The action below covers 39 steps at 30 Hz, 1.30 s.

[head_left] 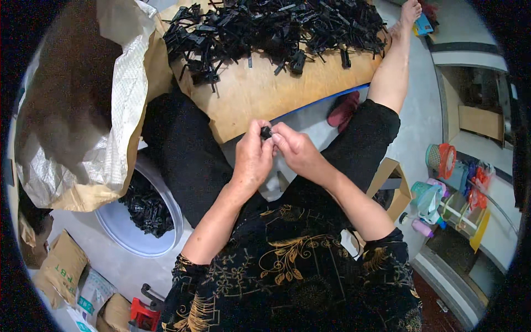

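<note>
Left grip (pixel 253 152), right grip (pixel 297 146) — both on small black part (pixel 266 132).

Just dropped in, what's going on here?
A person in a black, gold-patterned top is holding a small black plastic piece between the left hand and right hand, near the edge of a pale brown wooden board. A heap of thin, angular black plastic parts covers the board's far side. More black pieces sit in a round whitish tub on the left. The held piece's details are too small to make out.
</note>
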Tool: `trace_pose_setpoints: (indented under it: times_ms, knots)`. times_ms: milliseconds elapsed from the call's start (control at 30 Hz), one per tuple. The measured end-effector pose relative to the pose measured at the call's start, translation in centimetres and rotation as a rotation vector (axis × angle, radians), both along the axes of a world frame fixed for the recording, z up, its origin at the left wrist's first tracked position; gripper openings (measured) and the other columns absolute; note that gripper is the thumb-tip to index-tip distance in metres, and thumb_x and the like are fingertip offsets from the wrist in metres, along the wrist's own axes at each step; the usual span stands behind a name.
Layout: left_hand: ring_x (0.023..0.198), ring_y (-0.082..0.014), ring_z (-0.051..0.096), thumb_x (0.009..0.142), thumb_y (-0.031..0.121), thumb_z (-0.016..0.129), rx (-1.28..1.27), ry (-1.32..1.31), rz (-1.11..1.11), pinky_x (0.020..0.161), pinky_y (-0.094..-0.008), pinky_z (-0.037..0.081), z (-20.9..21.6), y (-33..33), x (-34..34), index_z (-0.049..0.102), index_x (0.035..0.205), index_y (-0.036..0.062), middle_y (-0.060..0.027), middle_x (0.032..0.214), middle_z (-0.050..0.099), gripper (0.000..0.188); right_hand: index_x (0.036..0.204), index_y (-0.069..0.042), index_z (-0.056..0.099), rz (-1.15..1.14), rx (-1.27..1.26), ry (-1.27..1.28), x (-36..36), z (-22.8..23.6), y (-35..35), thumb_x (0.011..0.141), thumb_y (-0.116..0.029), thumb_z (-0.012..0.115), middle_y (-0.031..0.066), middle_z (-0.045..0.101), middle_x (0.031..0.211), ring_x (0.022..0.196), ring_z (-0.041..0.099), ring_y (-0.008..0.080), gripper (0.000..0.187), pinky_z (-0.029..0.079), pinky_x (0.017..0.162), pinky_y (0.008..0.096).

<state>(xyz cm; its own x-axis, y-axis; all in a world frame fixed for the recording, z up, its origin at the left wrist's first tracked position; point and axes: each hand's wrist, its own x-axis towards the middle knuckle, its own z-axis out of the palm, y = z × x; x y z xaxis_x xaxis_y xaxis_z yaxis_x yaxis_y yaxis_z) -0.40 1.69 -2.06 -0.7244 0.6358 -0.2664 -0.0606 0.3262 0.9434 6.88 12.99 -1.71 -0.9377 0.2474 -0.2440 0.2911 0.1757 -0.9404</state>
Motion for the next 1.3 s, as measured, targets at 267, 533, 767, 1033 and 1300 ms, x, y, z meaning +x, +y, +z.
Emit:
trace_pose_setpoints:
  times_ms: [267,533,767,1033,1300]
  knots:
    - [0.061,-0.0228,0.060,0.081,-0.001,0.051,-0.037,0.199,0.032,0.055,-0.0337,0.047,-0.2,0.5,-0.3,0.041,0.102,0.0037,-0.0132,0.070,0.056,0.024,0.096,0.000,0.052,-0.040,-0.041,-0.031,-0.7,-1.5,0.5,0.091,-0.012,0.046,0.0058,0.055,0.073,0.067,0.053,0.0114,0.014,0.044,0.061,0.0267]
    - [0.059,-0.0105,0.058,0.091,0.019,0.049,0.196,-0.501,0.199,0.049,-0.0214,0.044,-1.5,0.4,0.0,0.043,0.090,0.0080,-0.0026,0.068,0.054,0.013,0.103,0.001,0.052,-0.596,0.675,-0.081,-1.4,-3.2,16.2,0.081,-0.031,0.061,0.0203,0.062,0.078,0.076,0.062,0.0254,0.040,0.048,0.064,0.0354]
    - [0.060,-0.0153,0.057,0.092,0.027,0.046,0.170,-0.822,0.214,0.052,-0.0259,0.046,-0.9,-0.4,1.1,0.047,0.084,0.0083,-0.0049,0.071,0.054,0.020,0.093,0.002,0.057,-0.545,0.981,-0.057,-1.7,-6.0,21.1,0.075,-0.037,0.064,0.0244,0.060,0.082,0.082,0.059,0.0364,0.044,0.045,0.071,0.0433]
    - [0.062,-0.0158,0.055,0.091,0.021,0.048,0.327,-1.003,0.106,0.049,-0.0245,0.042,-0.2,-0.2,0.4,0.050,0.096,0.0052,-0.0088,0.077,0.056,0.017,0.101,0.001,0.055,-0.155,0.582,0.091,1.2,-0.4,14.1,0.082,-0.020,0.057,0.0119,0.056,0.073,0.064,0.055,0.0189,0.028,0.045,0.061,0.0310]
    - [0.053,-0.0097,0.045,0.092,0.033,0.045,0.561,-1.107,-0.242,0.043,-0.0163,0.034,2.1,0.1,-0.6,0.050,0.117,0.0034,-0.0159,0.089,0.059,0.039,0.110,-0.005,0.053,0.265,0.596,0.466,3.0,6.2,5.6,0.073,0.002,0.061,0.0121,0.059,0.081,0.068,0.059,0.0302,0.038,0.048,0.059,0.0338]
